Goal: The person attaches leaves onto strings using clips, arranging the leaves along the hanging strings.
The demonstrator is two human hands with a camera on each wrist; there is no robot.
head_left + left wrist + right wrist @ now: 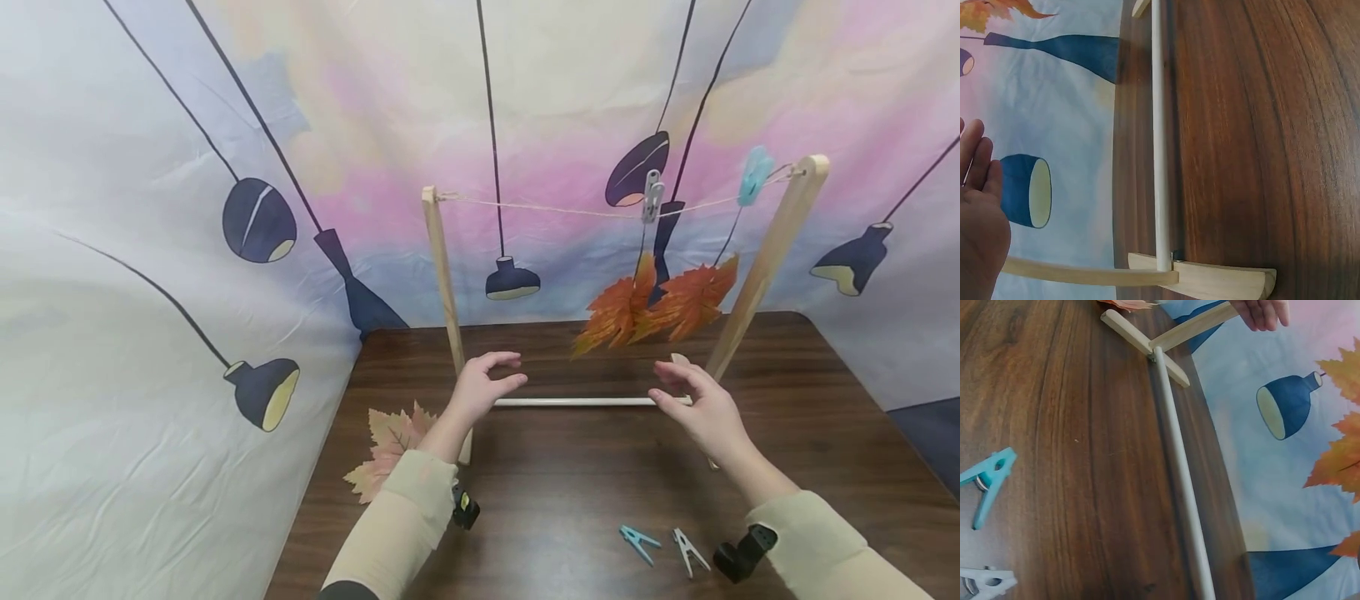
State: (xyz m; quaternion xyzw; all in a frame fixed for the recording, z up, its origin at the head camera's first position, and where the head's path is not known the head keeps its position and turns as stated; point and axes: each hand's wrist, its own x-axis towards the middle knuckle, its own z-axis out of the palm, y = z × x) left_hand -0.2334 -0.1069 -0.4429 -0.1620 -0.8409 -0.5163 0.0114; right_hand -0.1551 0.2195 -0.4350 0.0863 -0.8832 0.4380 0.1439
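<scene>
Left sleeve (393, 529) — nearest — partly hides the pale leaf (387, 446).

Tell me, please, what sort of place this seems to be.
Probably an indoor craft or recording corner: a lamp-patterned backdrop hangs behind a brown table, where a wooden frame has orange leaves clipped to its string.

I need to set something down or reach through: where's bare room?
A broad bare patch of table lies between the white rod and the loose clothespins. A hand could likely pass under the string, between the left post and the orange leaves. It's crowded at left, by the pale leaf and left sleeve.
</scene>
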